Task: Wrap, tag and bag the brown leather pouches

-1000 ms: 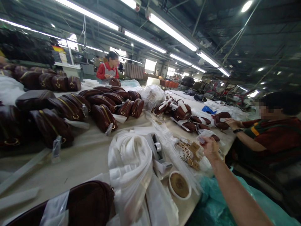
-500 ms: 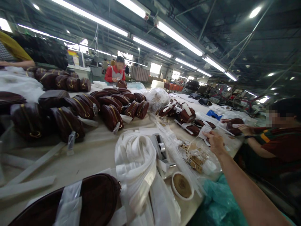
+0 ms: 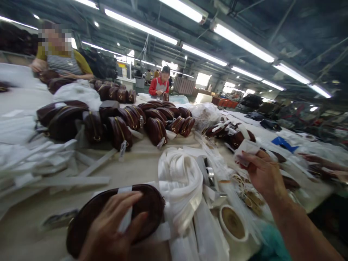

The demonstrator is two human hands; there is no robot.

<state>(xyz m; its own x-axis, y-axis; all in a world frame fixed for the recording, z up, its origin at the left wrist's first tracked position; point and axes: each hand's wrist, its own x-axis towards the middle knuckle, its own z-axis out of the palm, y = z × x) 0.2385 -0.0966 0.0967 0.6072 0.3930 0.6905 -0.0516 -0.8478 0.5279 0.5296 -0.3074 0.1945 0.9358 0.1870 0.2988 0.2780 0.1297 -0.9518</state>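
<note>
Our Hands, a Brown Bag and a White Packet

Our left hand (image 3: 111, 221) is open over the brown bag (image 3: 149, 204), palm down, with the fingers a bit bent and spread, pointing up and to the right. We cannot tell if it touches the bag. Our right hand (image 3: 266, 174) is up above the table (image 3: 138, 161), and its thumb and fingers pinch a small white packet (image 3: 247, 149). That arm comes in from the low right corner.

The table is pale and full of stuff. Beside the bag are long white strips (image 3: 179, 174), then a grey tape holder (image 3: 204, 166) and a round roll (image 3: 233, 223). Lots of other bags (image 3: 156, 130) sit farther back. The room is big, with long bright lights (image 3: 141, 27) up high. We see a person in yellow (image 3: 65, 63) and a person in red (image 3: 160, 87) behind the table.

Our bag lies flat near us, with a white band across it. Its long way runs from low left to upper right, and one round end points at the strips
</note>
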